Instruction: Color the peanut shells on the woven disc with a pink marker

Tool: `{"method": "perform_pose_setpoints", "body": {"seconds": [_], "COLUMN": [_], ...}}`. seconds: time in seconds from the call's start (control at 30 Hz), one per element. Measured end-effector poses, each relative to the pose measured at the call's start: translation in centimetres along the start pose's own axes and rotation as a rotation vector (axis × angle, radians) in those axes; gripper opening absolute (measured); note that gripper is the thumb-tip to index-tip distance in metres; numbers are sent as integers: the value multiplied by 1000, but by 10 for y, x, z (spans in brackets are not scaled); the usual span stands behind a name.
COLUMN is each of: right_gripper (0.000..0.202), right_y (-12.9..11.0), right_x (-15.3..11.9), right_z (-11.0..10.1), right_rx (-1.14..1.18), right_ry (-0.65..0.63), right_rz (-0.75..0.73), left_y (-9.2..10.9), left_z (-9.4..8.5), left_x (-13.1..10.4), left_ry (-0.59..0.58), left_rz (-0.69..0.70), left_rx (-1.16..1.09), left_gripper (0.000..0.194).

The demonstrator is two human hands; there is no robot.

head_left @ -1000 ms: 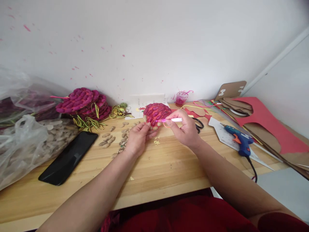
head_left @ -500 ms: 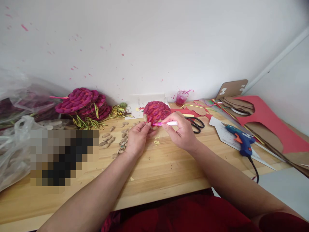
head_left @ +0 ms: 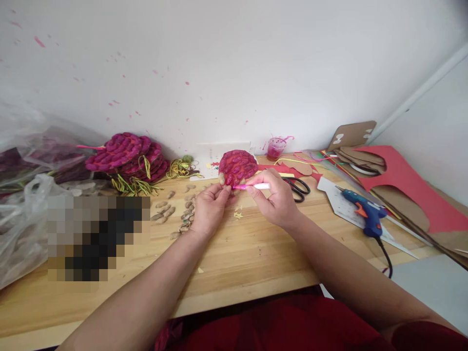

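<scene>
My left hand [head_left: 211, 204] pinches the near edge of a round peanut-covered disc [head_left: 239, 165], held tilted up. Most of its peanuts are painted magenta, with a few bare tan ones along the lower edge. In my right hand [head_left: 276, 200] is a paintbrush [head_left: 261, 186] with a white handle and a pink end. Its tip meets the disc's lower edge, close to my left fingertips. Behind the disc stands a clear cup of magenta paint [head_left: 275, 148]. Loose peanuts [head_left: 188, 209] lie just left of my left hand.
Painted discs [head_left: 126, 156] are stacked at the left, near a plastic bag [head_left: 25, 224]. Black-handled scissors [head_left: 300, 190] lie beyond my right hand. Farther right are a blue glue gun [head_left: 365, 214] with its cord and cut red card [head_left: 409, 180]. A blurred patch hides the left front.
The disc has tipped slightly, and its face now shows a little differently. The brush tip stays at its lower edge; both hands have barely moved.
</scene>
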State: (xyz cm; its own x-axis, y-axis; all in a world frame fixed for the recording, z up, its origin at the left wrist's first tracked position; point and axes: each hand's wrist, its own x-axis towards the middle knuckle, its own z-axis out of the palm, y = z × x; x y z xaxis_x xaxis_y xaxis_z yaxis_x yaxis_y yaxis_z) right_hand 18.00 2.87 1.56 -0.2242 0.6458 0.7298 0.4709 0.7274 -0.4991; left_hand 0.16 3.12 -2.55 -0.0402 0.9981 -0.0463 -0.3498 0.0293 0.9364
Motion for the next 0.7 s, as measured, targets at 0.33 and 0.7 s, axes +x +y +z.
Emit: {"method": "perform_pose_setpoints", "body": {"seconds": [0.33, 0.7], "right_gripper": [9, 8], "right_y": [3, 4], "right_x": [2, 2], "right_z": [-3, -4], "right_rx": [-33, -27], "right_ry": [69, 27], "right_rz": [23, 24], "left_y": [-4, -7], "left_z": [-3, -7], "left_x": [0, 2], "left_ry": [-13, -36], "left_rz": [45, 73], "left_rx": [94, 186], "left_gripper": [44, 46]}}
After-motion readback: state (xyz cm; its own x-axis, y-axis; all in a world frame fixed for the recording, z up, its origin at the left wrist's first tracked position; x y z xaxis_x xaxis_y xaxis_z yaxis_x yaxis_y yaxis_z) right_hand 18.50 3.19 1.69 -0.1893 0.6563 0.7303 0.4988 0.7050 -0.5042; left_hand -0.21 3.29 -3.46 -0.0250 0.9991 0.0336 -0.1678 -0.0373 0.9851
